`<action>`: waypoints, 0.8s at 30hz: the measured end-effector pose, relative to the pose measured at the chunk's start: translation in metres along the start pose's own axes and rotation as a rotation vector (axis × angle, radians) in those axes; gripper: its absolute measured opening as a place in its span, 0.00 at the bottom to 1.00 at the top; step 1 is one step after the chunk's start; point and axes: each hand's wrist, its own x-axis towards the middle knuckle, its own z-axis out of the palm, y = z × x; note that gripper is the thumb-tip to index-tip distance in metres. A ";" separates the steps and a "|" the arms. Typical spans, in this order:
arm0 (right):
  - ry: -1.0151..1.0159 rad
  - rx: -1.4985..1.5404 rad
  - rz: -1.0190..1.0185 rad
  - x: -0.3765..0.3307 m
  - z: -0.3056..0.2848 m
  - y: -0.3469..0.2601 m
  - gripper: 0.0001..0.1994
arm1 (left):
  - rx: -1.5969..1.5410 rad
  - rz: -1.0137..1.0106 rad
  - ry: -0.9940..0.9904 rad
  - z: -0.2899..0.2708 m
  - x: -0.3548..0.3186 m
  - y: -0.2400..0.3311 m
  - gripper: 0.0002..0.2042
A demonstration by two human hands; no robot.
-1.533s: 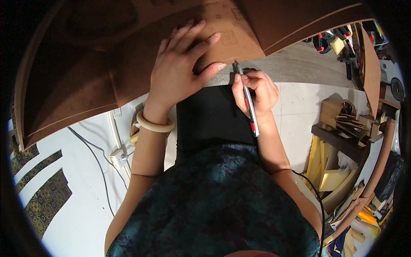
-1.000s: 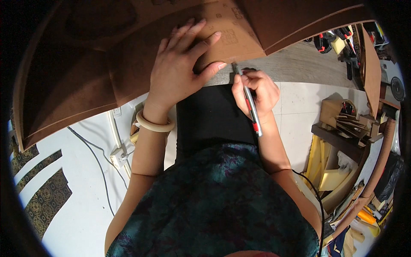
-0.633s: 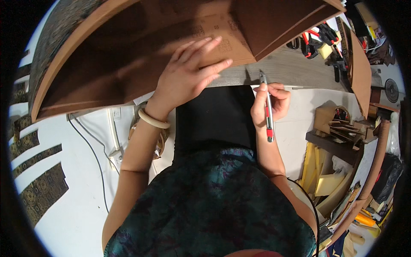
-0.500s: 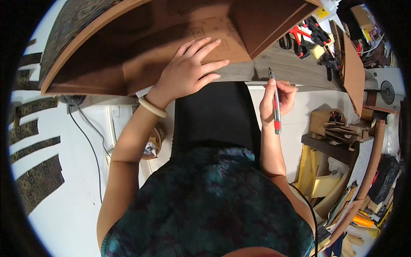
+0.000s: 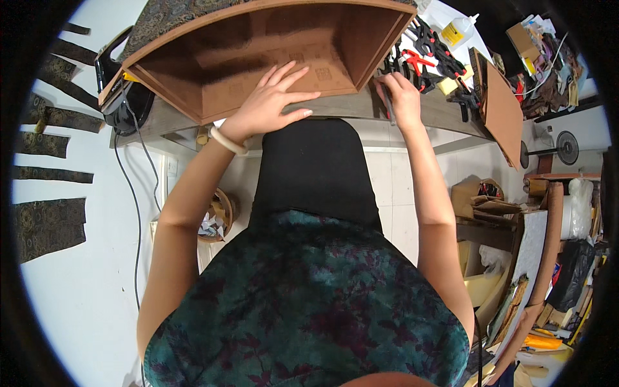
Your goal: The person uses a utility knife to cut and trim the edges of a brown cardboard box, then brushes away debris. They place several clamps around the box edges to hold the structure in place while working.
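A large brown-lined box [image 5: 258, 40] rests on the grey wood-look table [image 5: 177, 122], its open side facing me and dark patterned covering on its outside. Across its near edge lies my left hand [image 5: 265, 103], fingers spread flat on the inner panel. A pale bangle circles that wrist. My right hand [image 5: 403, 98] is closed around a slim pen-shaped tool [image 5: 389, 106], grey with red parts, just right of the box's near corner. The fingers and the box corner hide the tool's tip.
Black and red spring clamps [image 5: 419, 61] and a glue bottle [image 5: 459, 31] are at the right. A brown panel [image 5: 501, 109] leans at the table's right end. Cables [image 5: 132, 187] hang at the left beside patterned fabric strips [image 5: 48, 222].
My right hand has moved forward to the box's near right corner, turning the tool. The box appears lower and farther left in view as my view shifts. My left hand stays on the panel.
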 end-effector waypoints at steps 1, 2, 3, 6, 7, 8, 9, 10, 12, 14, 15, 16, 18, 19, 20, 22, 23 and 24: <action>-0.052 -0.084 -0.038 0.006 0.003 0.011 0.11 | 0.014 -0.020 0.003 -0.001 -0.002 0.000 0.23; -0.113 -0.162 -0.075 0.010 0.009 0.018 0.13 | 0.024 0.000 0.001 -0.002 -0.001 0.003 0.23; -0.105 -0.156 -0.104 0.015 0.013 0.024 0.14 | 0.036 0.021 0.005 -0.004 0.006 0.006 0.23; -0.153 -0.172 -0.153 0.033 0.020 0.030 0.18 | 0.084 0.037 0.012 -0.002 0.021 0.008 0.21; -0.153 -0.168 -0.162 0.041 0.022 0.030 0.19 | 0.121 0.027 0.031 -0.002 0.020 0.009 0.21; -0.153 -0.169 -0.165 0.045 0.024 0.032 0.20 | 0.153 0.022 0.049 0.000 0.021 0.009 0.21; -0.135 -0.168 -0.149 0.047 0.020 0.027 0.21 | 0.147 0.030 0.159 -0.008 0.019 0.023 0.21; -0.116 -0.167 -0.134 0.047 0.017 0.021 0.21 | 0.013 0.012 0.226 -0.021 0.013 0.034 0.20; -0.014 -0.041 0.015 0.042 0.006 0.010 0.22 | -0.002 0.153 0.504 -0.073 0.003 0.049 0.21; -0.059 0.557 0.341 0.033 -0.006 -0.009 0.25 | 0.238 0.201 0.781 -0.148 0.003 0.077 0.21; -0.077 0.708 0.361 0.028 -0.007 -0.013 0.29 | 0.428 0.114 0.747 -0.177 0.016 0.086 0.19; -0.080 0.603 0.257 0.032 -0.008 -0.025 0.27 | 0.543 0.096 0.673 -0.193 0.026 0.081 0.24; -0.101 0.341 0.262 0.053 -0.010 -0.063 0.24 | 0.732 0.028 0.339 -0.204 0.041 0.053 0.33; -0.046 0.308 0.258 0.057 -0.003 -0.057 0.24 | 0.769 0.010 0.238 -0.206 0.057 0.045 0.38; 0.009 0.271 0.257 0.061 0.006 -0.046 0.24 | 0.793 -0.078 0.146 -0.207 0.076 0.045 0.33; 0.115 0.280 0.260 0.068 0.010 -0.045 0.20 | 0.767 0.016 0.081 -0.219 0.088 0.035 0.29; 0.116 0.254 0.308 0.073 0.006 -0.047 0.20 | 0.748 -0.020 -0.005 -0.230 0.097 0.031 0.26; 0.127 0.225 0.339 0.088 -0.004 -0.049 0.20 | 0.738 -0.061 -0.074 -0.248 0.109 0.027 0.23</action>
